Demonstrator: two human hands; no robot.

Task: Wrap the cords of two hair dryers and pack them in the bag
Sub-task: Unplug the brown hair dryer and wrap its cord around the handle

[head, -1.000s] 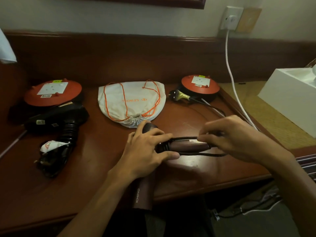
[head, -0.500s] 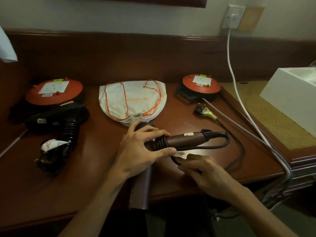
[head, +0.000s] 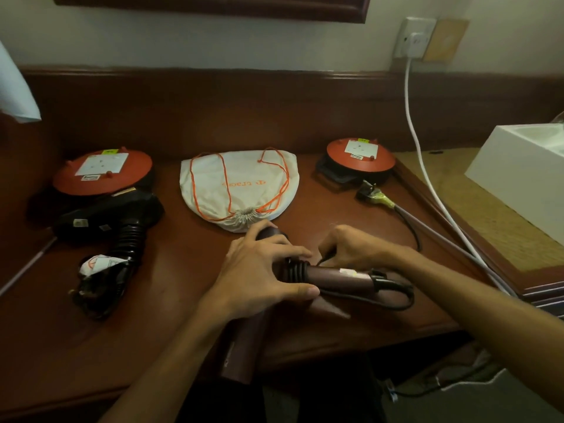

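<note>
Left hand (head: 259,270) grips brown dryer (head: 335,274); bag (head: 241,186) lettering unreadable.

I see the desk (head: 189,288) as dark reddish wood with a smooth, semi-glossy varnish that reflects light. Taking the desk as landmark: at its back centre lies the drawstring bag (head: 241,181), matt off-white woven cloth with orange cord. At its front edge, the maroon hair dryer (head: 332,274) shows smooth satin plastic with a ribbed black collar; its cord (head: 393,303) looks like smooth black rubber or plastic. At its left, the black hair dryer (head: 113,218) is glossy plastic. Both cable reels (head: 102,172) at the back have matt orange-red plastic faces with white paper labels.
</note>
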